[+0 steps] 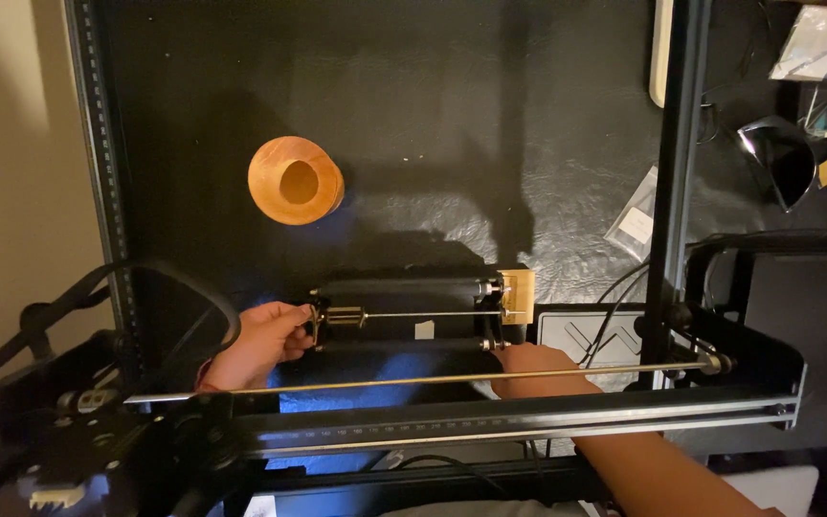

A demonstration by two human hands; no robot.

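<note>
Gripping the left end of a small rail assembly (pixel 413 314): left hand (pixel 258 343), fingers (pixel 291 316) curled tight around the brass fitting (pixel 342 315) and end bracket there. Pinch looks closed, thumb and forefingers meeting on the metal.

Right hand (pixel 536 369) sits at the opposite end, just below the tan block (pixel 517 295). Fingertips reach up to the lower rod end by that block and touch it; the long brass rod (pixel 433 379) crosses in front of the hand, so cannot tell how far those fingers are closed or whether they actually clamp anything.

The assembly lies level on the black mat (pixel 385 115), in the middle of the view: dark roller on top, thin threaded rod running between brass fitting and tan block, a small white tag under it.

Nearer the camera: black machine frame (pixel 528 416) with a ruled extrusion, the long brass rod running parallel just above it. A vertical black post (pixel 674 144) stands to the right of the block.

Orange spool (pixel 295 180) lies on the mat, well apart, up and left of the left hand. Clear bags (pixel 636 222), a dark curved piece (pixel 779 158) and cables sit at the right, beyond the post.
</note>
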